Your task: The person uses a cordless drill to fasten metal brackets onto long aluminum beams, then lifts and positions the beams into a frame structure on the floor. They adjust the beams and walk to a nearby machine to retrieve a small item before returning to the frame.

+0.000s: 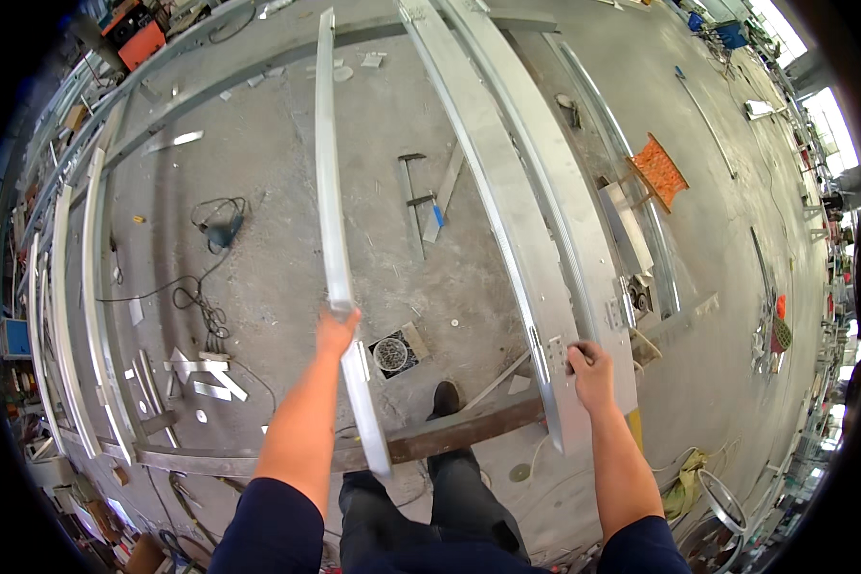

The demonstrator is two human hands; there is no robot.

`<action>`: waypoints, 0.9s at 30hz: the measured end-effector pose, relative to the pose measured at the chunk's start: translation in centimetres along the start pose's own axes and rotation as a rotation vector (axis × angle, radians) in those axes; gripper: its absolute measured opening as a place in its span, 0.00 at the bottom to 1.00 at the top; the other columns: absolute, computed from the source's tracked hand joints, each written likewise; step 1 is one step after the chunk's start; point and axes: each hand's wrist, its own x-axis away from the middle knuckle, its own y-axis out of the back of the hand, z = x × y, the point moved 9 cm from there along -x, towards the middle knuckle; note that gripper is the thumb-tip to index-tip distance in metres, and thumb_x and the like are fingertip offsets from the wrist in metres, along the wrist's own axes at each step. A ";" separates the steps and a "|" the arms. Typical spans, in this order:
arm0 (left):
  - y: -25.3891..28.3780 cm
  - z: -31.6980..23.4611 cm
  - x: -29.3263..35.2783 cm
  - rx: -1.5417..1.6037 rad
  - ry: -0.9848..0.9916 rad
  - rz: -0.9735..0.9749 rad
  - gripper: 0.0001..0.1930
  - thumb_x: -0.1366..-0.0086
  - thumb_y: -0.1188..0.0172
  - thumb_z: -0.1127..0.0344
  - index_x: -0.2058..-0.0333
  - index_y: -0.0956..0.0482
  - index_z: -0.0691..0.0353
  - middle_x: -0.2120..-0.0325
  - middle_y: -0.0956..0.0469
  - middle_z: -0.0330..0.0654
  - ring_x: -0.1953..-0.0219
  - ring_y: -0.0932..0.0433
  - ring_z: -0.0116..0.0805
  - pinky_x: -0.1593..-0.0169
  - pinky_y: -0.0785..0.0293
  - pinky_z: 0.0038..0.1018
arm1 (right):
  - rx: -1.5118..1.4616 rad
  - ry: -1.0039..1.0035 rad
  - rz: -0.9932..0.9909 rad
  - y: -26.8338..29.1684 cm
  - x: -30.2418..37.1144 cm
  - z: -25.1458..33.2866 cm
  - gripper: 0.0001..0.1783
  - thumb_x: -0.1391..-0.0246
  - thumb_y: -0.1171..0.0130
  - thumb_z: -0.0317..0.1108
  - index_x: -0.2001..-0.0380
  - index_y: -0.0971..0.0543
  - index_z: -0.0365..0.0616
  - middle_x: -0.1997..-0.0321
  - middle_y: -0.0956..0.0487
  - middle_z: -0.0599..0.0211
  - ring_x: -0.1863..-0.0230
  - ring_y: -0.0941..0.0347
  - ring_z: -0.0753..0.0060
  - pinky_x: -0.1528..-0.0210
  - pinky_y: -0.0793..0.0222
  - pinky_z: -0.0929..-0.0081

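Note:
My left hand (336,335) is wrapped round a long, narrow silver metal bar (329,182), which runs away from me across the frame. To the right, two wide metal profiles (496,167) lie side by side, with small holes and slots near their close ends. My right hand (593,373) rests by the near end of the left one, its fingers curled in a pinch. Whatever those fingers hold, if anything, is too small or hidden to name. A brown steel beam (450,435) crosses under the near ends of the bar and profiles.
Below the bar, a round tub of small parts (390,355) sits on the floor near a clamp with a blue handle (437,212). A corded power tool (222,232) lies left. An orange stool (657,172) stands right. More metal bars (62,316) lie far left.

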 end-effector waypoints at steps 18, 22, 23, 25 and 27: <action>-1.5 -7.0 -5.0 -0.354 0.118 -0.306 0.36 0.38 0.43 0.56 0.40 0.44 0.75 0.46 0.33 0.63 0.51 0.25 0.60 0.52 0.26 0.46 | 0.060 0.376 -0.166 -17.9 -42.1 14.5 0.14 0.47 0.43 0.36 0.65 0.18 0.35 0.74 0.18 0.63 0.73 0.23 0.73 0.67 0.28 0.75; -1.4 -7.6 -5.1 -0.371 0.180 -0.252 0.37 0.38 0.43 0.55 0.39 0.45 0.76 0.45 0.34 0.64 0.50 0.26 0.62 0.51 0.26 0.46 | 0.220 0.471 -0.204 -20.5 -45.4 17.5 0.16 0.47 0.44 0.40 0.63 0.17 0.40 0.69 0.16 0.58 0.67 0.20 0.62 0.62 0.26 0.68; -1.2 -7.5 -5.1 -0.373 0.166 -0.275 0.37 0.38 0.43 0.55 0.39 0.45 0.76 0.45 0.34 0.65 0.50 0.26 0.62 0.50 0.27 0.46 | 0.263 0.491 -0.200 -21.1 -45.8 18.3 0.16 0.47 0.44 0.40 0.62 0.17 0.41 0.68 0.16 0.57 0.66 0.19 0.59 0.60 0.26 0.66; -1.4 -6.9 -5.1 -0.372 0.138 -0.315 0.37 0.38 0.44 0.55 0.40 0.45 0.76 0.45 0.34 0.65 0.50 0.26 0.63 0.50 0.27 0.46 | 0.387 0.474 -0.238 -21.1 -46.5 18.7 0.16 0.47 0.44 0.40 0.62 0.17 0.42 0.66 0.16 0.56 0.63 0.19 0.57 0.59 0.26 0.64; -1.5 -6.6 -5.2 -0.364 0.146 -0.309 0.37 0.37 0.44 0.55 0.39 0.45 0.77 0.44 0.36 0.66 0.50 0.26 0.63 0.50 0.27 0.46 | 0.459 0.452 -0.283 -20.5 -46.8 18.8 0.15 0.48 0.44 0.39 0.63 0.17 0.42 0.66 0.16 0.56 0.63 0.19 0.56 0.59 0.26 0.64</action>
